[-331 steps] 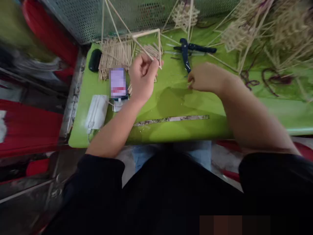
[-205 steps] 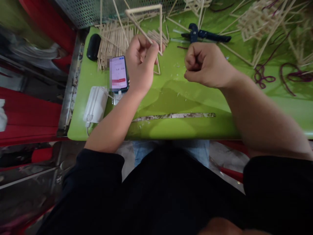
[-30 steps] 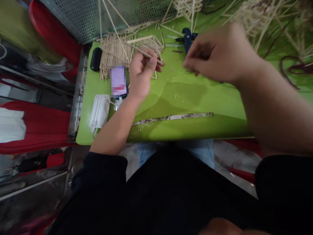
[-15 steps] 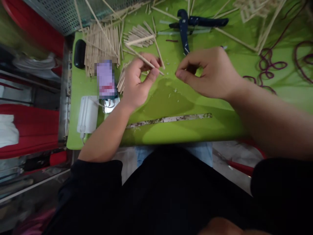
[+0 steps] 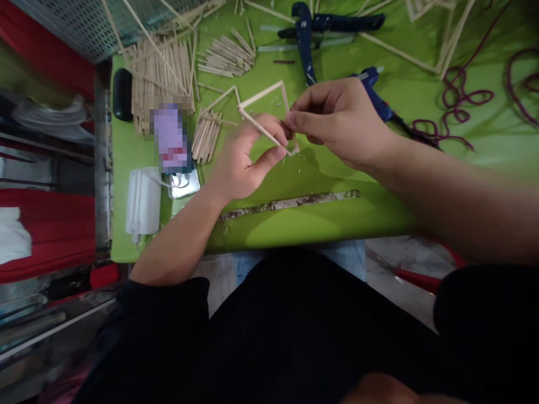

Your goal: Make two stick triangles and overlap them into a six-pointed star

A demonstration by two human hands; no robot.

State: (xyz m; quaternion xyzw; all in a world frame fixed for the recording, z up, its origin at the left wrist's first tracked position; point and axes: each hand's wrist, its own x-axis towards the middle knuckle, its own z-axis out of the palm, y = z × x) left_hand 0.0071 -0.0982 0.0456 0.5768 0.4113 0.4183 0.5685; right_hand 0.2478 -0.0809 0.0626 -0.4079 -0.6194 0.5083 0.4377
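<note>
Spanning the two hands, a small angular frame of pale sticks (image 5: 261, 95) sits above the green table (image 5: 269, 231), centre of view, tilted, corners at far left and top. Left hand (image 5: 246, 163): thumb and fingers pinching the near stick close to its right end; blurred at the knuckles. Right hand (image 5: 343, 120): thumb and forefinger closed on the right side stick, fingertips against or very near the left's; exact contact can't be told. Pale crumbs on the table by the fingertips. Beyond the frame, a pile of short sticks (image 5: 229, 56); left of the left hand, a small stick bundle (image 5: 206, 136), then a denser heap of longer sticks (image 5: 160, 70). Blue-handled cutter (image 5: 305, 42) past the right hand; blue gun-shaped tool (image 5: 374, 94) partly hidden behind it. Purple cord (image 5: 458, 116) loops farther right. Leftward: phone (image 5: 170, 137), screen pixelated, white power bank (image 5: 143, 203), black case (image 5: 122, 94). Nearer the body, a mottled strip (image 5: 290, 202) lies flat.
</note>
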